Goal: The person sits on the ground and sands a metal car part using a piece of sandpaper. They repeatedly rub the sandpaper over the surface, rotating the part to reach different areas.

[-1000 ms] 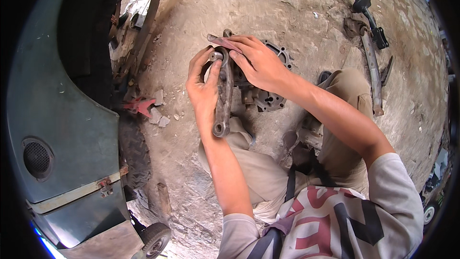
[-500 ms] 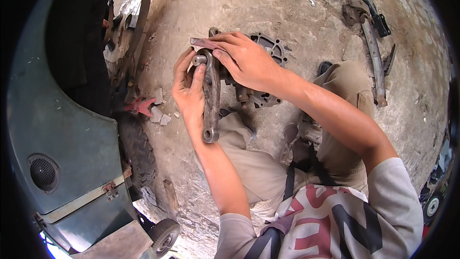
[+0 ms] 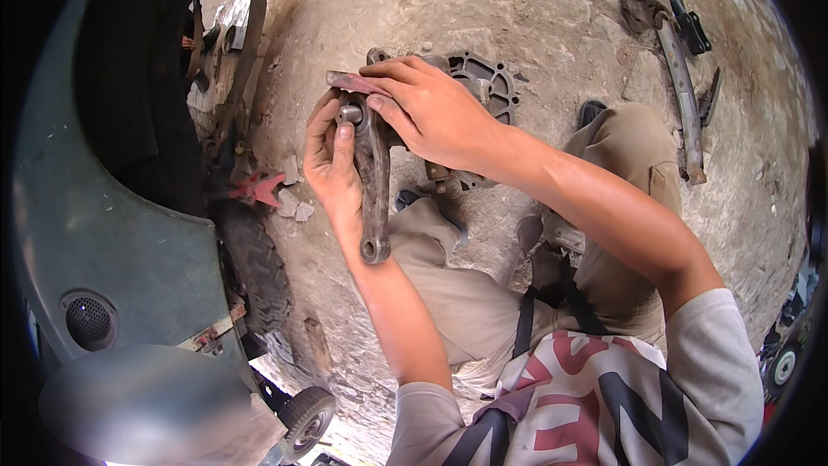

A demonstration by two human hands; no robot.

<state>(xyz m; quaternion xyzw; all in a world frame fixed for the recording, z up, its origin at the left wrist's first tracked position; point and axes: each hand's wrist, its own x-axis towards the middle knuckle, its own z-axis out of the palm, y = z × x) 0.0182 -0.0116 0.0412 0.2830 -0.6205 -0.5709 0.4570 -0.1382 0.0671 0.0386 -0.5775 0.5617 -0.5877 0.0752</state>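
A dark, worn metal lever arm (image 3: 373, 194) hangs lengthwise, with a hole at its near end. At its far end a short bright steel pin (image 3: 349, 115) sticks out to the left. My left hand (image 3: 335, 168) is closed round that end, its thumb against the pin. My right hand (image 3: 440, 112) pinches a thin reddish strip (image 3: 352, 82) resting along the top of the arm's far end; its material is unclear. Behind my hands, a grey cast metal housing (image 3: 492, 86) with bolt holes round its rim lies on the ground, partly hidden.
The green vehicle body (image 3: 147, 233) stands close on my left, with a tyre (image 3: 250, 267) beside it. A red metal piece (image 3: 259, 188) lies near that tyre. Over at the far right are a shock absorber (image 3: 673, 0) and a long rusty bar (image 3: 681, 103).
Both hands, the arm and the strip have shifted slightly left and toward me in the picture. The whole view has turned a little too. Each hand keeps its grip.
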